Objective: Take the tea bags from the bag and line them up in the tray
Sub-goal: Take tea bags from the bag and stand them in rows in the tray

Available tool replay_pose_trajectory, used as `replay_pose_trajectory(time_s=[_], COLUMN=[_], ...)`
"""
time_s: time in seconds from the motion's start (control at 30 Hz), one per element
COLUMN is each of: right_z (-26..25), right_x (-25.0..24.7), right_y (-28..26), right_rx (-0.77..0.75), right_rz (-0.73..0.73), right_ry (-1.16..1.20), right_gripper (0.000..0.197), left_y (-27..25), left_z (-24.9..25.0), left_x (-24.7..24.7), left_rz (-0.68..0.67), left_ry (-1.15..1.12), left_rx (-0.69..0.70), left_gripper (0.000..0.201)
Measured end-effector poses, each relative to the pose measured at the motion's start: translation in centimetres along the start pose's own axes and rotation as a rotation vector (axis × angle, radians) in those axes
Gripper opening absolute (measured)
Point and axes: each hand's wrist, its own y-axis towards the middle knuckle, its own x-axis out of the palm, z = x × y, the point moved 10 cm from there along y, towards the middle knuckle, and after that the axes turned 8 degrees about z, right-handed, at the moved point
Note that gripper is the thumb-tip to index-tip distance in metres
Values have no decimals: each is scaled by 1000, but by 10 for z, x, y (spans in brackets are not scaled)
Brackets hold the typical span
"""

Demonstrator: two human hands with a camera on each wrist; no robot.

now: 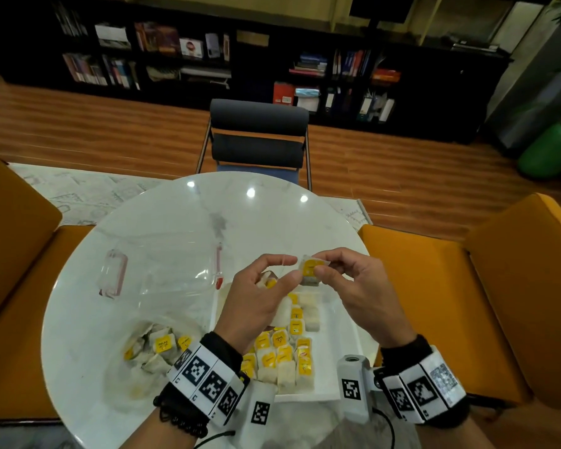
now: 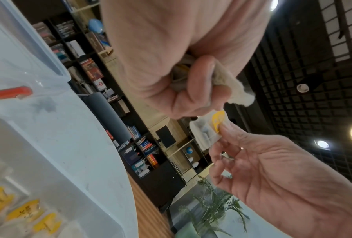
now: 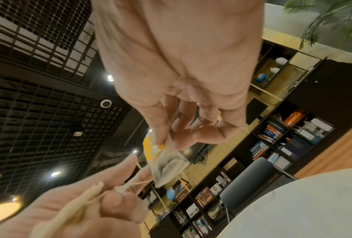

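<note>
My right hand point(image 1: 319, 269) pinches one tea bag point(image 1: 310, 271) by its yellow tag, raised above the tray's far end. The same tea bag point(image 2: 208, 128) point(image 3: 168, 162) hangs between thumb and forefinger in both wrist views. My left hand point(image 1: 285, 270) is just left of it, fingers curled round a small bunch of tea bags point(image 2: 221, 80). A thin string point(image 3: 134, 184) runs from the left fingers point(image 3: 118, 202) toward the hanging bag. The white tray point(image 1: 340, 348) below holds several tea bags point(image 1: 285, 351) in rows. The clear plastic bag point(image 1: 127, 377) at lower left contains more tea bags point(image 1: 157, 348).
A clear plastic box lid point(image 1: 162, 267) with pink clips lies on the round white table point(image 1: 208, 209) behind the bag. Orange seats point(image 1: 460, 303) flank the table, and a dark chair point(image 1: 258, 137) stands at its far side.
</note>
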Motion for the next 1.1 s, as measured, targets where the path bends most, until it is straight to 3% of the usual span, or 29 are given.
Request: replay_pose_trajectory(time_s=[0.1, 0.2, 0.33, 0.53, 0.7, 0.77, 0.93, 1.1], right_z=[-2, 0, 45, 158, 209, 219, 225, 225], right_x=[4, 5, 4, 10, 32, 37, 45, 48], right_y=[-2, -5, -5, -12, -23, -26, -24, -28], right_rx=[-2, 19, 216, 309, 454, 475, 478, 524], right_rz=[-23, -26, -17, -170, -256, -294, -311, -321], right_ry=[28, 58, 83, -646, -824, -885, -868, -778], right_gripper=[11, 10, 3, 6, 28, 31, 18, 27], left_y=[0, 0, 0, -11, -25, -30, -36, -39], left_z=[7, 1, -14, -50, -74, -78, -84, -83], left_x=[4, 6, -2, -37, -56, -58, -60, -57], left_rz=[0, 15, 42, 124, 152, 131, 111, 101], left_ry=[58, 45, 53, 25, -218, -269, -430, -554], left_rx=[64, 20, -31, -225, -427, -475, -581, -659], left_gripper=[8, 10, 12, 21, 44, 42, 31, 22])
